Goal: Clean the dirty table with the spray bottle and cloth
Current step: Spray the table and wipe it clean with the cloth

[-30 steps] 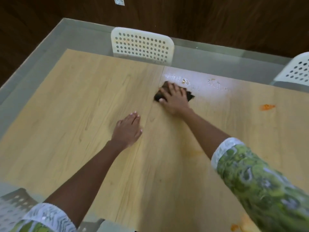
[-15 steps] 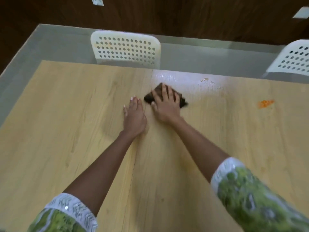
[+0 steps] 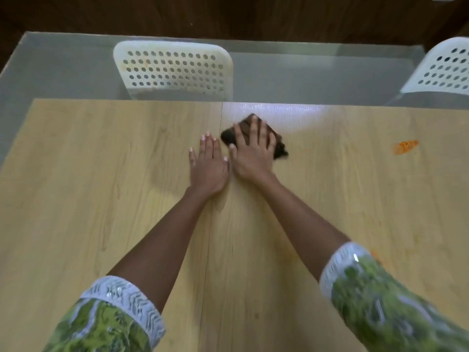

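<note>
My right grip (image 3: pixel 253 151) presses flat on the cloth (image 3: pixel 279 146); left grip (image 3: pixel 208 163) rests flat on the counter (image 3: pixel 101 174) beside it. Orange stain (image 3: pixel 405 146) lies well right.

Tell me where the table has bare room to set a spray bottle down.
The table is bare left of the left hand, out to its left edge. Bare wood also lies between the cloth under the right hand and the orange stain. It is crowded at the centre seam, where both hands press side by side.

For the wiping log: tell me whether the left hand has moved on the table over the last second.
Yes. The left hand slid forward along the table's seam toward the right hand on the cloth.
</note>
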